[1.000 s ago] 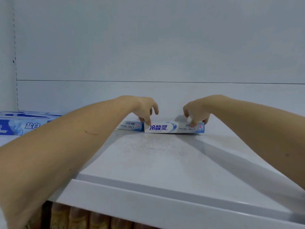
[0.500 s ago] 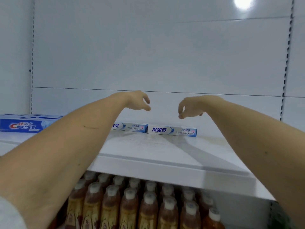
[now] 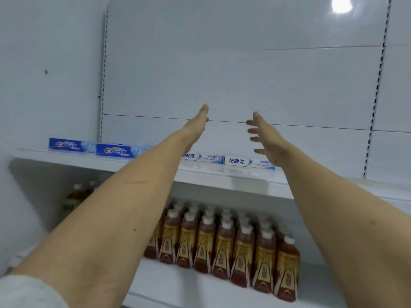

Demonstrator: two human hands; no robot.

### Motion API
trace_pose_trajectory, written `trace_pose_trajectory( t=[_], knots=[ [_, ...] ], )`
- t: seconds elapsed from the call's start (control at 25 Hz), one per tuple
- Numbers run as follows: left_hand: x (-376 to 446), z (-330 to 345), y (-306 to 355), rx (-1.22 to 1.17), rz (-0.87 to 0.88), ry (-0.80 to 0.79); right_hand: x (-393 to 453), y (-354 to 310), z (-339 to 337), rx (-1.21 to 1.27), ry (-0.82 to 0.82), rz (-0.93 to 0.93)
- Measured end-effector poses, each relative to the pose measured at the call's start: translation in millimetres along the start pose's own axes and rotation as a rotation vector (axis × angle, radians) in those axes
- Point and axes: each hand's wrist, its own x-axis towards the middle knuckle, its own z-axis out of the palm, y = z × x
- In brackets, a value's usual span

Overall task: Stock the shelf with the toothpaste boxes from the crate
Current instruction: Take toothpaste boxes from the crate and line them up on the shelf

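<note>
Both arms reach forward, raised above the upper shelf [image 3: 222, 181], bare forearms filling the near part of the view; a pale sleeve edge [image 3: 26, 292] shows at the near left corner. Left hand [image 3: 198, 121]: fingers straight and together, pointing far and up, holding nothing. Right hand [image 3: 265, 136]: fingers spread wide apart and straight, palm turned left, holding nothing. Neither hand touches a box; both hang in the air in front of the white back panel [image 3: 222, 74]. On the upper shelf, toward its far side, a row of toothpaste boxes lies flat, lengthwise along the shelf. Right end: a white-and-blue toothpaste box [image 3: 246, 162] with Chinese lettering, its right end hidden behind the right wrist. Just left of it, end to end, a second white-and-blue box [image 3: 205, 157], its left part hidden behind the left forearm. Farther left, two blue Crest boxes: one [image 3: 117, 151] next to the left forearm, the other [image 3: 71, 145] at the far left, set slightly farther back, the two overlapping in view. Lower shelf [image 3: 189, 283]: rows of brown drink bottles [image 3: 224, 241] with white caps and gold labels, packed upright. More bottles [image 3: 75, 196] stand in shadow at left, blurred. A light glare [image 3: 341, 4] marks the panel at upper right. Crate not in view.
</note>
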Motion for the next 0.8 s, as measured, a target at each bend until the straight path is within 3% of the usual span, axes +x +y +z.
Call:
trace_pose_trajectory(
  t=[0.32,0.56,0.8],
  knots=[
    [-78,-25,0,-0.155,0.019,0.17,-68,-19,19,0.336,0.011,-0.04],
    [-141,2,-30,-0.262,0.084,0.312,-134,1,49,0.376,-0.147,-0.093],
    [-235,37,-99,-0.253,-0.115,0.408,-202,50,69,0.349,-0.301,0.017]
  ],
)
